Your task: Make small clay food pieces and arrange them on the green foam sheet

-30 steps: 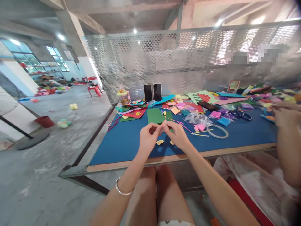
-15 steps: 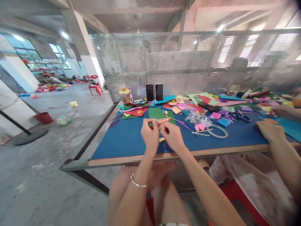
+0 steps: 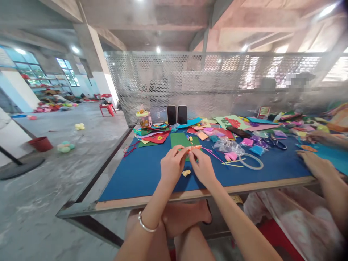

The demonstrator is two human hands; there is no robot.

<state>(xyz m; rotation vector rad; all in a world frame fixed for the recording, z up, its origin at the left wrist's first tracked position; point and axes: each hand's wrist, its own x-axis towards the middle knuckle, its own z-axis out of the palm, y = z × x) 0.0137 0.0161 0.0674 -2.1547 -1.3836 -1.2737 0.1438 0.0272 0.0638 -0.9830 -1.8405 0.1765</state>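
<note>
While both hands stay together over the blue felt-topped counter (image 3: 141,170), left hand (image 3: 172,167) and right hand (image 3: 202,167) pinch closed on a small orange-pink foam strip (image 3: 193,147), now lowered nearer the counter; shaping apparently continues.

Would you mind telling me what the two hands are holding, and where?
Both hands, left and right, pinch a small orange strip at its ends.

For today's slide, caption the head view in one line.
Both hands, left hand and right hand, pinch a small orange piece above a blue table strewn with craft paper.
</note>
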